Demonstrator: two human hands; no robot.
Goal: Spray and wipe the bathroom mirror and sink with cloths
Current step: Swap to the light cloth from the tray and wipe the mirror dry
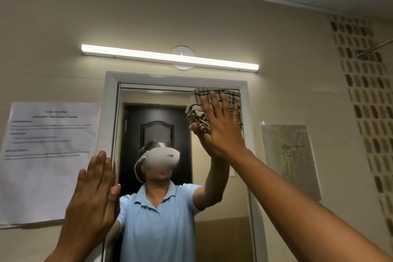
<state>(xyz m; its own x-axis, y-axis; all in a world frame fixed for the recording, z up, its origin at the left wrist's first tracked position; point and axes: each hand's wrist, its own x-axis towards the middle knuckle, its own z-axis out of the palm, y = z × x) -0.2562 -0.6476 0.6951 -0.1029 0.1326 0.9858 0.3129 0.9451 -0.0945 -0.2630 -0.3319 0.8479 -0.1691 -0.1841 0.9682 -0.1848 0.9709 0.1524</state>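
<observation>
A tall mirror (155, 112) in a white frame (110, 100) hangs on the beige wall in front of me. My right hand (221, 125) is raised to the mirror's upper right corner, fingers straight and spread, pressing a beige checked cloth (196, 110) flat against the glass. My left hand (95, 195) rests flat with straight fingers on the mirror's left frame edge, lower down. The mirror reflects a person in a light blue shirt with a white headset, and a dark door behind. The sink and any spray bottle are out of view.
A lit tube lamp (170, 56) runs above the mirror. A printed sheet (49, 155) is taped to the wall on the left, a drawing (291, 157) on the right. A band of patterned tiles (365, 112) runs down the far right wall.
</observation>
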